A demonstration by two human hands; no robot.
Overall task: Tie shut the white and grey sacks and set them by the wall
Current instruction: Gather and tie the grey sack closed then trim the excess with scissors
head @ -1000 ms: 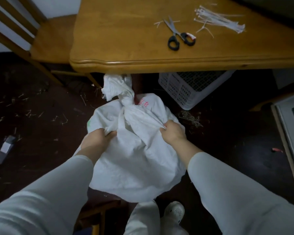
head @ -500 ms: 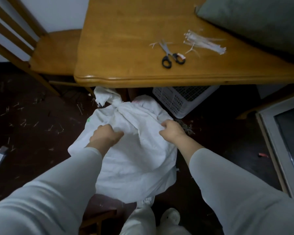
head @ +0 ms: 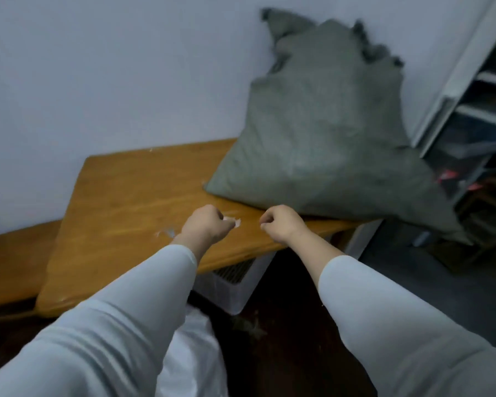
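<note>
- Your left hand and right hand hover curled over the table near edge; white scraps by the fingertips, can't tell if pinched.
- Far right, grey sack sits on the table leaning on the wall, mouth looks untied, so tying remains.
- Near you, white sack low between your sleeves; top hidden.

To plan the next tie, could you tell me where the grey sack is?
In the head view, the grey sack sits on the wooden table at right, leaning against the wall.
</note>
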